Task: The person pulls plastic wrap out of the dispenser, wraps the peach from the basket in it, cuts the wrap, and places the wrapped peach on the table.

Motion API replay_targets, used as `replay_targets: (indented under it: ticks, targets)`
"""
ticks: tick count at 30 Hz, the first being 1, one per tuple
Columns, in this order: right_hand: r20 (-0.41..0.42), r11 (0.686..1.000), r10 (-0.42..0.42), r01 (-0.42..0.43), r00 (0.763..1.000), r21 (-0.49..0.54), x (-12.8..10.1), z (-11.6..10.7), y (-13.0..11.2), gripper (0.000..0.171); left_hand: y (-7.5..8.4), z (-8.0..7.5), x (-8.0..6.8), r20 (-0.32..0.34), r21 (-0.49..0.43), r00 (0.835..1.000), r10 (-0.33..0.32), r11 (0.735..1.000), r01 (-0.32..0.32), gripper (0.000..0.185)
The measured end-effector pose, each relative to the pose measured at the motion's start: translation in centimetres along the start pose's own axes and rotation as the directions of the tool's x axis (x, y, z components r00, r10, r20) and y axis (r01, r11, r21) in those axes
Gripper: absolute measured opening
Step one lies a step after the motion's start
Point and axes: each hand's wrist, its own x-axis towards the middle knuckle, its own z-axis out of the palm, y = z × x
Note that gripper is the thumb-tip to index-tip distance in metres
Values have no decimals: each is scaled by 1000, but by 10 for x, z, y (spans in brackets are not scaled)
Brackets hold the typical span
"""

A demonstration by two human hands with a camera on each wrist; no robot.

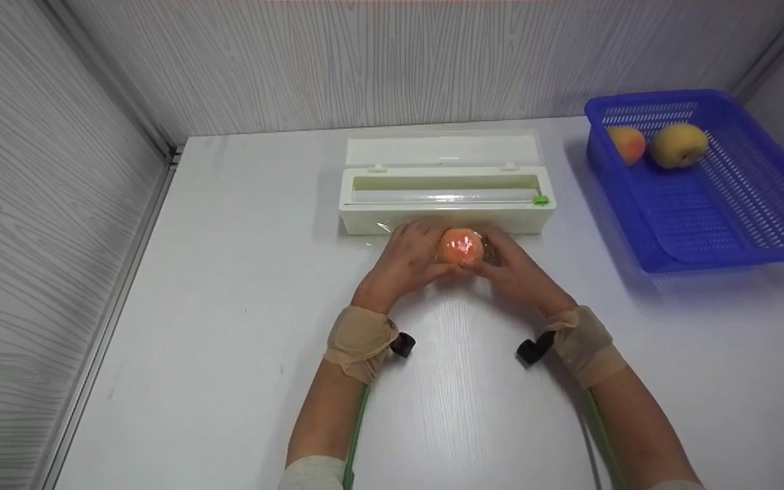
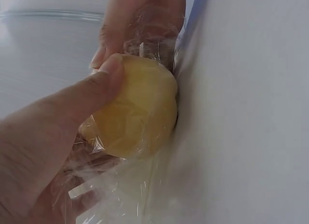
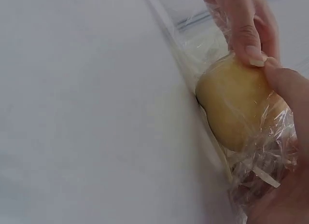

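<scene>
A pink-and-yellow peach point(image 1: 461, 246) rests low at the table, covered by clear cling film point(image 3: 270, 151) that shines on its top and bunches at its sides. My left hand point(image 1: 411, 262) grips its left side, with the thumb point(image 2: 99, 91) pressed on the near face through the film. From the other side my right hand point(image 1: 516, 269) holds it, and its thumb meets the left thumb at the front. In the left wrist view loose film hangs around the left fingers, which are partly hidden behind the peach.
Just behind the hands stands a white cling film dispenser point(image 1: 446, 221), lid raised, with a film roll point(image 1: 433, 196) inside and a green slide cutter point(image 1: 541, 200) at its right end. A blue basket point(image 1: 644, 231) at the right holds two more peaches point(image 1: 679, 145). Wood-grain panels point(image 1: 365, 68) border the table.
</scene>
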Motion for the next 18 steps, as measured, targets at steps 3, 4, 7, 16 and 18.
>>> replay_targets:
  ticks: [3,4,7,16,18]
  targets:
    - [1,1000,19,-19,1000,-1,-1,-1,0,50,-1,0,2,38,-13,999,-23,1000,24,72]
    - [1,1000,27,-27,1000,2,-1,-1,0,49,-2,0,3,51,-17,998,-32,999,33,73]
    - [3,999,46,-46,999,2,-1,-2,1,48,-3,0,4,83,-26,995,-51,998,53,72]
    - [6,998,45,-45,999,-34,2,-1,3,46,-6,2,7,98,-67,993,-71,995,78,65]
    - [3,998,47,-47,999,-50,3,-1,3,43,-7,2,8,95,-65,993,-70,995,77,65]
